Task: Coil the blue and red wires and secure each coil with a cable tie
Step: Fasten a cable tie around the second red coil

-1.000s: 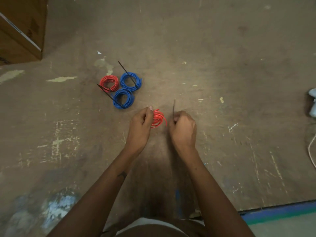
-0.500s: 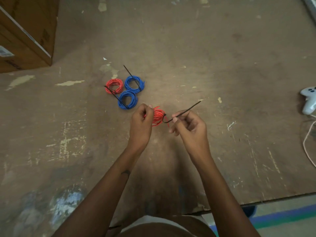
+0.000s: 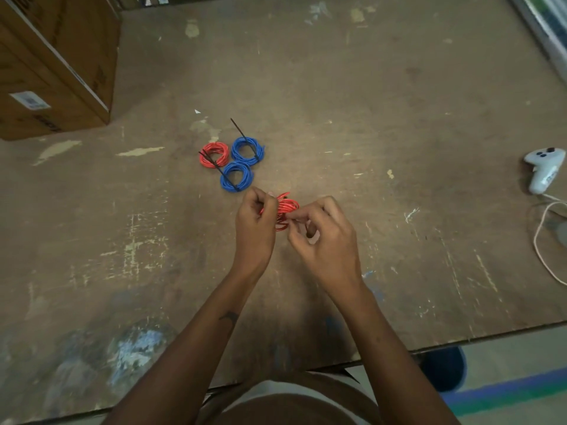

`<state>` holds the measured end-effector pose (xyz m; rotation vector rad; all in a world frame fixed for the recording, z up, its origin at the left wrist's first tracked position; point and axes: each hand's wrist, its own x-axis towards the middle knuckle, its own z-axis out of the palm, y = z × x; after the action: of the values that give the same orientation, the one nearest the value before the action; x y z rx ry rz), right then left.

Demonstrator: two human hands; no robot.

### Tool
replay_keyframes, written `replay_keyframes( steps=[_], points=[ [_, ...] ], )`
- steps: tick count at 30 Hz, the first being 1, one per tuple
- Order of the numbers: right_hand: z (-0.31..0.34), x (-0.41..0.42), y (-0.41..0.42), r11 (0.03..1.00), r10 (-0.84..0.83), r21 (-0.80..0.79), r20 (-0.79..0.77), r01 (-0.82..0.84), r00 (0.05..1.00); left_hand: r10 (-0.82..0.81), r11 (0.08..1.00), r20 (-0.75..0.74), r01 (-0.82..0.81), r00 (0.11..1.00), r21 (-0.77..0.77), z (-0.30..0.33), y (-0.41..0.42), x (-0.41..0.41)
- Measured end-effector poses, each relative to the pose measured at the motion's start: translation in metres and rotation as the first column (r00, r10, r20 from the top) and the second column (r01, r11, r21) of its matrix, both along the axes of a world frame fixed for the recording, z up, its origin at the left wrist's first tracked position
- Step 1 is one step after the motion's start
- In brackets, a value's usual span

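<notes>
Three tied coils [image 3: 232, 162] lie just beyond the last red coil [image 3: 284, 210], which my left hand [image 3: 256, 220] grips while my right hand [image 3: 322, 234] pinches at it, tie unseen.

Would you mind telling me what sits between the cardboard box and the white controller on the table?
In the head view, three tied coils lie between the cardboard box and the white controller; otherwise bare tabletop.

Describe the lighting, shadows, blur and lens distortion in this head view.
Head view: soft, dim light, brightest mid-table, no glare; a broad shadow lies under the forearms near the table's front edge. Wide-angle bending shows at the cardboard box and the right edge. The left hand, right hand and red coil look slightly soft; the three tied coils are sharper.
</notes>
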<state>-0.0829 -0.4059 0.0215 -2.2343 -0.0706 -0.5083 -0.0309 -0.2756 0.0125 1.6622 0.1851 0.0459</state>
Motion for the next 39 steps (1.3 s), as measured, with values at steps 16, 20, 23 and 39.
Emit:
replay_keyframes(
  steps=[16, 20, 23, 39],
  points=[
    [0.002, -0.016, 0.026, 0.969, 0.082, -0.249, 0.312, -0.002, 0.947, -0.098, 0.860, -0.202, -0.019, 0.974, -0.509, 0.033, 0.012, -0.029],
    [0.010, -0.017, 0.029, 0.972, 0.117, -0.233, 0.332, -0.039, 0.936, -0.140, 0.825, -0.217, -0.007, 0.966, -0.565, 0.041, 0.020, -0.030],
    [0.016, -0.019, 0.032, 0.985, 0.122, -0.152, 0.281, -0.081, 0.952, -0.131, 0.832, -0.186, 0.006, 0.974, -0.555, 0.042, 0.030, -0.032],
    [0.043, -0.060, 0.073, 0.767, 0.043, 0.642, -0.051, 0.000, 0.998, 0.083, 0.915, -0.144, -0.132, 0.986, -0.381, 0.035, 0.044, -0.051]
  ],
)
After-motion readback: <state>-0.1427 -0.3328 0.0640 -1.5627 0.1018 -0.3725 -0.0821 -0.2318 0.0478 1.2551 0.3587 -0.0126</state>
